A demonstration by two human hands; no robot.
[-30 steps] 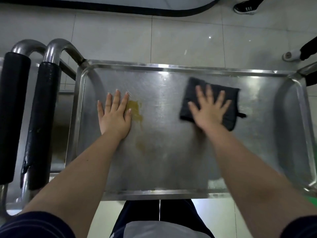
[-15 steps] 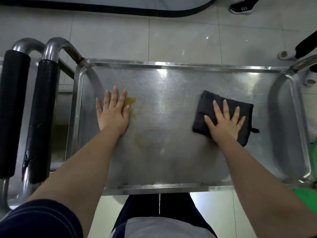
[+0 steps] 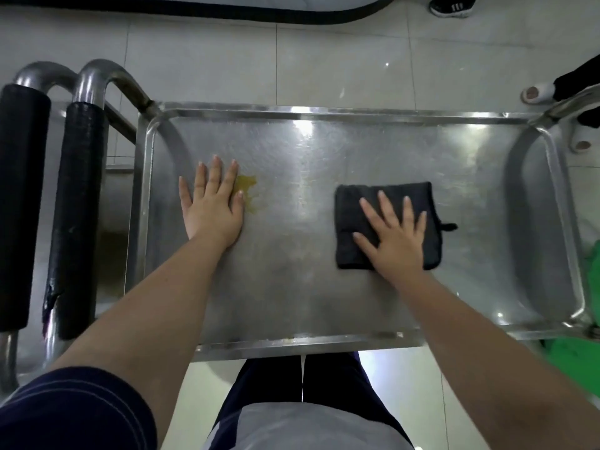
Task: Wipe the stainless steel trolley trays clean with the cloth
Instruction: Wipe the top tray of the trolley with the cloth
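Two bare hands lie flat on the metal. The right hand [image 3: 394, 238] has its fingers straight and spread wide, and it presses down on a black square folded cloth [image 3: 354, 203]. A small black loop [image 3: 449, 226] sticks out of the cloth's right side. The cloth lies flat in the right half of the big shiny steel trolley tray [image 3: 324, 110]. The left hand [image 3: 212, 206] is flat too, with its fingers straight and close together. It rests on bare metal in the left half, well apart from the cloth. A yellow stain [image 3: 248, 186] sits right by its thumb. Left of the tray stand two bent steel tubes with long black padded grips [image 3: 76, 206]. Pale floor tiles [image 3: 201, 60] lie all around. A white slipper [image 3: 537, 92] and a black shoe [image 3: 451, 8] show at the far edges, and something green [image 3: 591, 264] peeks in on the right.
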